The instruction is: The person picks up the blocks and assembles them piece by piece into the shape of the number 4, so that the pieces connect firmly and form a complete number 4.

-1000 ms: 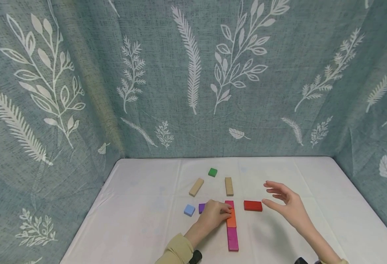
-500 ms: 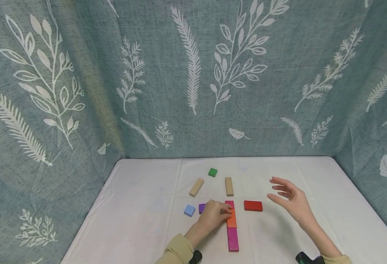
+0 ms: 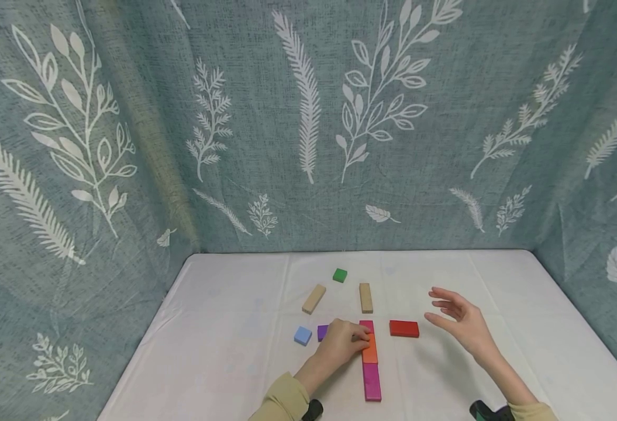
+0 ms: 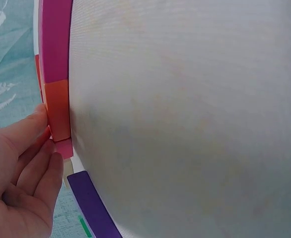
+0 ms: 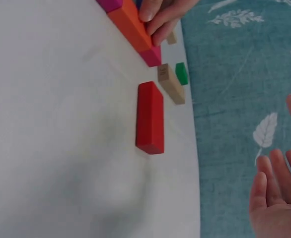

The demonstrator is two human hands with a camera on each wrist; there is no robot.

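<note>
Orange, pink and magenta blocks form one straight row on the white table. My left hand (image 3: 337,345) pinches the orange block (image 3: 370,354) in the middle of it, thumb and fingertips at its upper far part. Beyond sits the pink block (image 3: 366,323), partly behind my fingers; on the near side lies the magenta block (image 3: 372,383). In the left wrist view, thumb and curled fingers meet the orange block (image 4: 58,111) along one side. My right hand (image 3: 466,327) hovers with fingers apart and nothing held, to the right of the red block (image 3: 404,328).
Left of the row are a purple block (image 3: 321,333), partly hidden by my left hand, and a light blue block (image 3: 302,335). Two plain wooden blocks stand farther back, one slanted (image 3: 314,299), one straight (image 3: 366,298). A green block (image 3: 340,275) lies near the curtain (image 3: 266,128).
My right hand has drawn a little to the right, away from the red block, rising and then sinking slightly. The left hand and the blocks stay in place.
</note>
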